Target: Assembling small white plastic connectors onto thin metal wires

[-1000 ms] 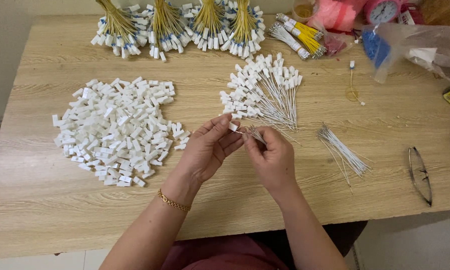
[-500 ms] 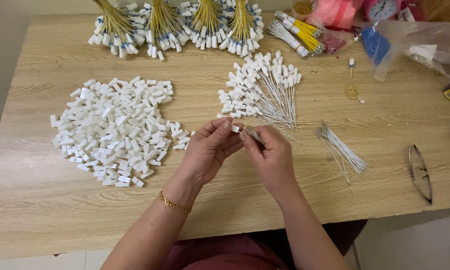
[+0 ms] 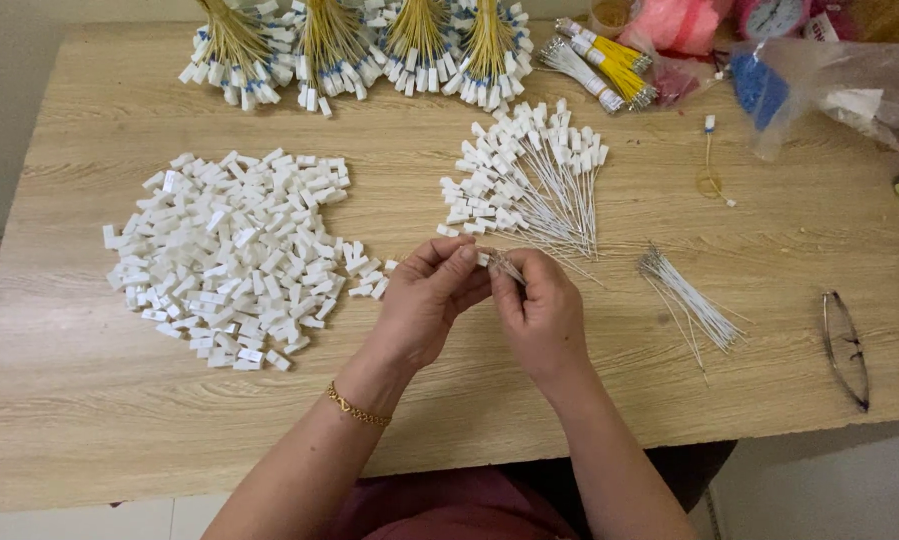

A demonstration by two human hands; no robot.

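Eyeglasses beside loose wires

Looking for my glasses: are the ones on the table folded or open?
Folded, it seems: the eyeglasses lie flat near the table's right edge with no temple arms sticking out.

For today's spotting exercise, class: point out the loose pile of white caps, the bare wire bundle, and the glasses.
pile of white caps (image 3: 234, 255), head view, middle of the heap.
bare wire bundle (image 3: 691, 305), head view, mid-length of the wires.
glasses (image 3: 847, 347), head view, on the frame.

Wooden table, white caps, wires, glasses
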